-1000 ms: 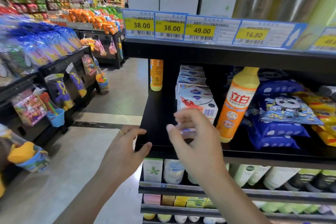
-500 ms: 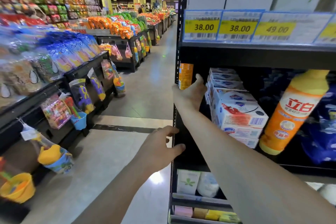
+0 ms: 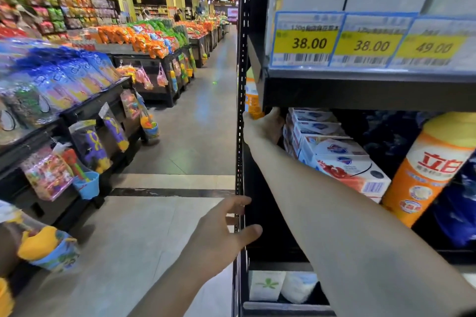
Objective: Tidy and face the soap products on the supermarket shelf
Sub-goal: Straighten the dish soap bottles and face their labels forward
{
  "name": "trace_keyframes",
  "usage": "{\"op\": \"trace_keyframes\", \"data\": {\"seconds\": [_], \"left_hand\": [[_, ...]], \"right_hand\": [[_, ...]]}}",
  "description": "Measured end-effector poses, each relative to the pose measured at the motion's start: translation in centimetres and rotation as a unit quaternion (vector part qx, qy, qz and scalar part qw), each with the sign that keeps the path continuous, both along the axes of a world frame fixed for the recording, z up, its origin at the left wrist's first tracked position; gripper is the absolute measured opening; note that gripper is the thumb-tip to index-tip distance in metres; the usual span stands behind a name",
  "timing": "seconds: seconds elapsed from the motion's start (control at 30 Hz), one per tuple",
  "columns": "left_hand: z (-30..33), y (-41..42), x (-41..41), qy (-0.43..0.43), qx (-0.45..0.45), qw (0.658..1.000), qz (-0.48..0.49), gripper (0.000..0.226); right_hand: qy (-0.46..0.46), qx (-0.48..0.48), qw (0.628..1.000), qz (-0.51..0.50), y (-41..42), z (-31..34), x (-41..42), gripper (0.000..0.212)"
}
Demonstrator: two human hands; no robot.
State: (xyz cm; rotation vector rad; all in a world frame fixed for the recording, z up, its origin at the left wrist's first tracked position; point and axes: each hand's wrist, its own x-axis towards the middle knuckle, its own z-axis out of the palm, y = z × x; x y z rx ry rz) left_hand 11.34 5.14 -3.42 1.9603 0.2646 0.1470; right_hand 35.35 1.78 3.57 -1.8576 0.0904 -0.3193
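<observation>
Two hands are at work. The right hand (image 3: 264, 125) reaches deep to the shelf's back left corner, about eleven o'clock from the stacked white soap boxes (image 3: 342, 159), and meets the foot of an upright orange carton (image 3: 253, 99); the upper shelf hides the fingers, so I cannot tell whether they grip it. The left hand (image 3: 221, 237) hangs relaxed, fingers spread, just beside the black slotted shelf post (image 3: 240, 110), holding nothing. The step looks like fetching the stray carton forward. Next it likely needs a firm hold, then a pull toward six o'clock. Its long axis stands vertical, at twelve o'clock; which way its printed face looks is unclear.
</observation>
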Motion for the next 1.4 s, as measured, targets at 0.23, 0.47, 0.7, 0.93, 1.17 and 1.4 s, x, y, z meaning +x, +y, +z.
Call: {"op": "trace_keyframes", "data": {"seconds": [0.23, 0.47, 0.7, 0.93, 1.17, 1.4], "left_hand": [[0.2, 0.0, -0.1, 0.005, 0.009, 1.000, 0.000, 0.050], [1.1, -0.9, -0.6, 0.008, -0.021, 1.000, 0.005, 0.051], [0.7, -1.4, -3.6, -0.022, -0.075, 0.990, 0.116, 0.039], [3.0, -0.1, -7.8, -0.038, -0.153, 0.979, 0.129, 0.038], [5.5, -4.1, -8.0, -0.031, -0.201, 0.979, -0.023, 0.030], [4.4, -7.3, -9.8, -0.044, -0.224, 0.967, -0.115, 0.056]], "right_hand": [[0.010, 0.005, 0.999, 0.035, 0.4, 1.2, -0.8, 0.056], [0.037, -0.056, 0.996, 0.051, -0.3, 1.3, -5.8, 0.054], [0.124, -0.002, 0.979, 0.164, -4.1, 2.1, -12.9, 0.044], [0.153, 0.149, 0.932, 0.292, -11.6, 0.7, -22.0, 0.026], [0.127, 0.161, 0.929, 0.309, -16.1, -0.4, -26.8, 0.030], [0.129, 0.148, 0.918, 0.345, -19.9, 1.1, -27.1, 0.028]]}}
